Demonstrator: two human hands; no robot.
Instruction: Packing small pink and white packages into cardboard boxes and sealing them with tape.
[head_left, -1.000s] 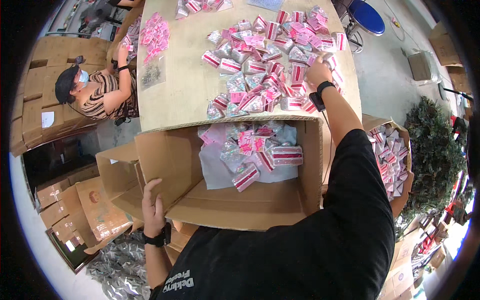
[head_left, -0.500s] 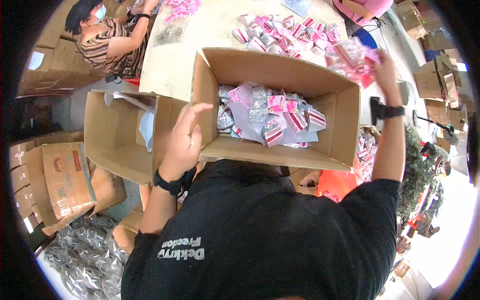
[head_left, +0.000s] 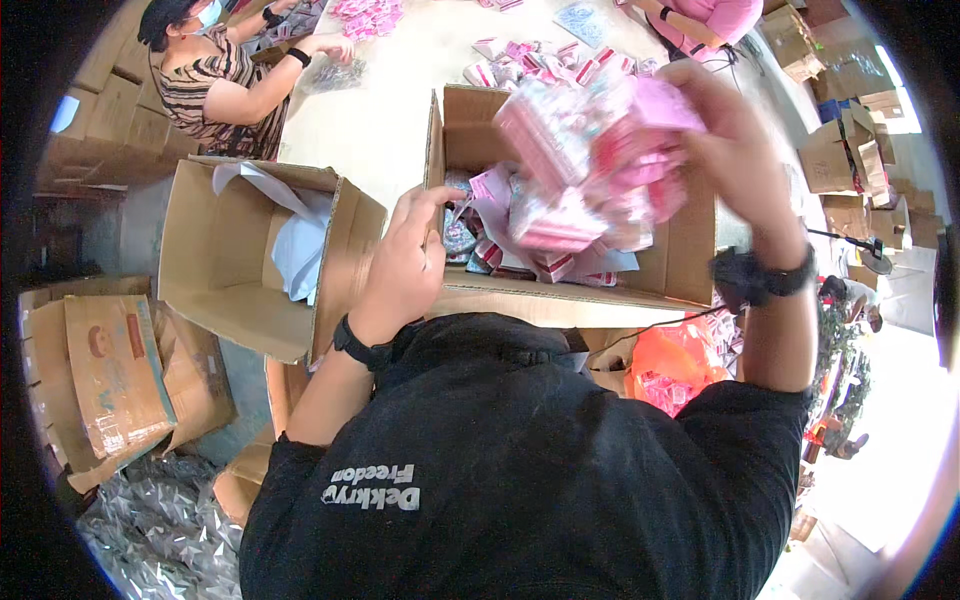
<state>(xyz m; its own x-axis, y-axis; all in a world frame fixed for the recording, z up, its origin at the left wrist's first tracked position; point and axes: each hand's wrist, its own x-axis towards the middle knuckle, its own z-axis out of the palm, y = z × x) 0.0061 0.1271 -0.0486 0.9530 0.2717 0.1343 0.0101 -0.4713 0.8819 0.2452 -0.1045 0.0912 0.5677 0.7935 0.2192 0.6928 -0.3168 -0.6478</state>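
Observation:
My right hand (head_left: pixel 735 160) grips a blurred bunch of small packets (head_left: pixel 600 150), pink, white and silvery, above the open cardboard box (head_left: pixel 680 250) in front of me. Beneath the bunch, more packets (head_left: pixel 460 237) lie in the box with pale sheets among them; the bunch hides much of the contents. My left hand (head_left: pixel 405 260) is at the box's left wall, fingers apart and slightly bent, the tips reaching over the rim. Whether it presses on the cardboard I cannot tell.
A second open carton (head_left: pixel 215 260) with white sheets stands at left. Beyond the box, loose packets (head_left: pixel 550 62) lie on the pale table (head_left: pixel 400 110). Two people work there, one in a striped top (head_left: pixel 215 95), another in pink (head_left: pixel 715 25). An orange bag (head_left: pixel 680 360) sits at lower right.
My right hand has brought the packets leftward from beyond the box's right side to over its opening. My left hand has moved right, its fingers now over the left rim.

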